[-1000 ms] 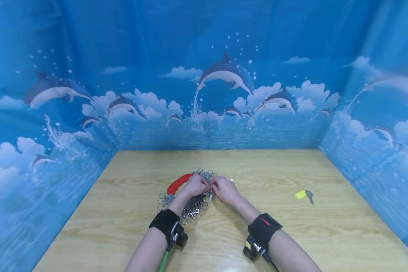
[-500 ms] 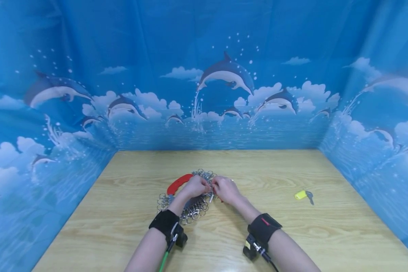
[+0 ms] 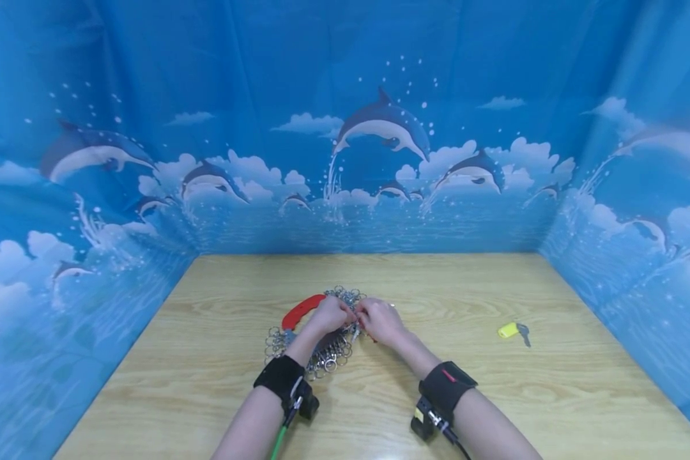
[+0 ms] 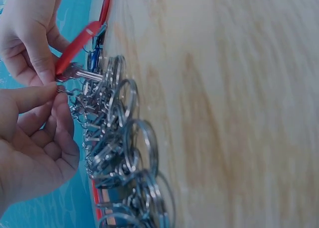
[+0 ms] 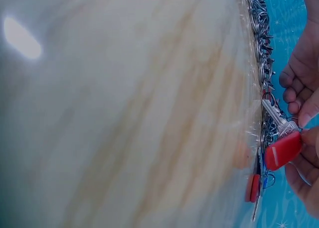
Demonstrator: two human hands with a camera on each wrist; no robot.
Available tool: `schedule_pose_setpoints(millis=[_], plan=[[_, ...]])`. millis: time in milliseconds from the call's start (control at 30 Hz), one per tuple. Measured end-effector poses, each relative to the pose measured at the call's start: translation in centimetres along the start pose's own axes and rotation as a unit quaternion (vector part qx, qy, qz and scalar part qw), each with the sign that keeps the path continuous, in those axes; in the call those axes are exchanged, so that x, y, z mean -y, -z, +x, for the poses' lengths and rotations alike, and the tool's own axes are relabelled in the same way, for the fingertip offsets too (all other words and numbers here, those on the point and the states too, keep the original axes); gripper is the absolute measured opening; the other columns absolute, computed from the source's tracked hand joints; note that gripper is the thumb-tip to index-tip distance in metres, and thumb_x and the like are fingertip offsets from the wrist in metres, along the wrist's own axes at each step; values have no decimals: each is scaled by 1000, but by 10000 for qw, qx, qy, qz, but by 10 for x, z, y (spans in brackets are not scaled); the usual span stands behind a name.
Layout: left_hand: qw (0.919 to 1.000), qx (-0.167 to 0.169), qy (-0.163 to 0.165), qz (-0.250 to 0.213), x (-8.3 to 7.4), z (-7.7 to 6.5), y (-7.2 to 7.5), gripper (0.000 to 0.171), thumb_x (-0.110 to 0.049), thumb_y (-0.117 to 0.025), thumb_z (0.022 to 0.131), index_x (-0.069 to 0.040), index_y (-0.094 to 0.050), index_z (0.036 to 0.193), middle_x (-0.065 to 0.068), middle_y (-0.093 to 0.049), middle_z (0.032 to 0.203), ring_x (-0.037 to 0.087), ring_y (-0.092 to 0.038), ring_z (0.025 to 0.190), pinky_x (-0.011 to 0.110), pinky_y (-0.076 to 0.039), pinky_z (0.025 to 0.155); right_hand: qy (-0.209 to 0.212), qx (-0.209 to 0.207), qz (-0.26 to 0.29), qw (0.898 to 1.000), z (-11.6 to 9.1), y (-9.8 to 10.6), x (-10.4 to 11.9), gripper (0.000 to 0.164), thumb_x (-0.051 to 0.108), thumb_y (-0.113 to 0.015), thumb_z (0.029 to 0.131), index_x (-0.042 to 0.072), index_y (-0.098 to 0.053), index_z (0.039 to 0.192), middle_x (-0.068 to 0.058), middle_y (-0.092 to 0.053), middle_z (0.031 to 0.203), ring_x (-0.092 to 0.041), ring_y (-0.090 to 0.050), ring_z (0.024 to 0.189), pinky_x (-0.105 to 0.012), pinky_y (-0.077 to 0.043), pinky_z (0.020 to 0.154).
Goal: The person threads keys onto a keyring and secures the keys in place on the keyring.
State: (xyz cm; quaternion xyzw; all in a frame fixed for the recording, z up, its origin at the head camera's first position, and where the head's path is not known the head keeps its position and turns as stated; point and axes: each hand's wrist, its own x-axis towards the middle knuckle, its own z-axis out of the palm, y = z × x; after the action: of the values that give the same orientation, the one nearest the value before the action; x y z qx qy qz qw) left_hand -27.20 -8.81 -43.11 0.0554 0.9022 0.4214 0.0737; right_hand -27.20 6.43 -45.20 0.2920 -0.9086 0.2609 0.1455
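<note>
In the head view my left hand (image 3: 329, 314) and right hand (image 3: 381, 319) meet over a bunch of metal rings (image 3: 330, 365). Left thumb and index finger pinch a small metal ring or clasp (image 4: 62, 90) at the edge of the bunch. The right fingers hold a red key tag (image 5: 283, 151) with a silver key (image 5: 276, 116), its blade pointing toward the rings. Whether the key's ring is joined to the clasp is hidden by the fingertips. A red curved handle (image 3: 303, 311) lies behind the left hand, among the rings.
A key with a yellow tag (image 3: 508, 329) lies at the right on the wooden table (image 3: 437, 396). Another red piece (image 5: 252, 188) rests low beside the rings. A blue dolphin-print curtain (image 3: 345, 211) surrounds the table's back and sides.
Both hands stay at the same place over the rings. The key below the fingertips shifts and tilts slightly; the yellow-tagged key stays put.
</note>
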Motion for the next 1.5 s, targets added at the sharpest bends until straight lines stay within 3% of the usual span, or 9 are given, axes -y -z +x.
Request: schedule_pose_setpoints(millis=[133,233,400,733,1100,1300,1500], plan=[[9998,167,-66,75,3,-1,-1,13,-11,-66,82,-3,-71,72,-2,-58,68,11,-49,61,23,-38,56,-155,70,-4,9999,-1,1,-1,5,5,-61,85,9,-63,85,-3,-63,81,-11,-55,65,-30,-49,66],[9991,342,-202,122,3,-2,-2,23,-12,-64,84,-1,-65,64,-4,-44,56,9,-37,51,23,-32,51,-164,70,-48,9998,-1,1,-2,4,5,-60,85,9,-63,85,-3,-63,82,-11,-55,65,-31,-49,66],[9989,329,-268,209,-1,-5,-1,34,-12,-62,85,-8,-51,53,-5,-30,48,10,-27,44,23,-24,46,-98,23,-36,9999,-1,0,-2,5,5,-59,85,7,-63,86,-3,-63,80,-14,-58,68,-30,-49,66],[9987,154,-271,400,-1,-4,-1,34,-13,-63,84,-8,-52,52,-6,-32,46,9,-30,45,21,-24,45,9,-42,-30,10000,0,0,2,4,7,-63,85,3,-63,86,-2,-62,78,-15,-60,70,-29,-49,66],[9989,158,-176,412,2,-1,1,22,-12,-64,83,-2,-67,65,-4,-45,54,10,-37,49,22,-28,46,59,-87,78,9999,-1,-1,3,3,4,-61,84,6,-63,85,-2,-62,77,-15,-59,68,-29,-49,66],[9981,475,-242,320,4,-1,5,16,-10,-63,82,-2,-68,69,-2,-51,61,11,-41,52,23,-34,51,-252,251,864,9956,-1,-1,1,4,4,-59,86,4,-60,82,-3,-59,76,-11,-55,63,-28,-48,64],[9926,857,-405,757,1,-8,9,12,-14,-66,83,-6,-70,76,-3,-56,65,11,-48,56,24,-39,53,-508,812,1319,9866,-10,0,-6,6,1,-61,83,4,-62,79,-3,-61,76,-12,-55,67,-26,-47,65]])
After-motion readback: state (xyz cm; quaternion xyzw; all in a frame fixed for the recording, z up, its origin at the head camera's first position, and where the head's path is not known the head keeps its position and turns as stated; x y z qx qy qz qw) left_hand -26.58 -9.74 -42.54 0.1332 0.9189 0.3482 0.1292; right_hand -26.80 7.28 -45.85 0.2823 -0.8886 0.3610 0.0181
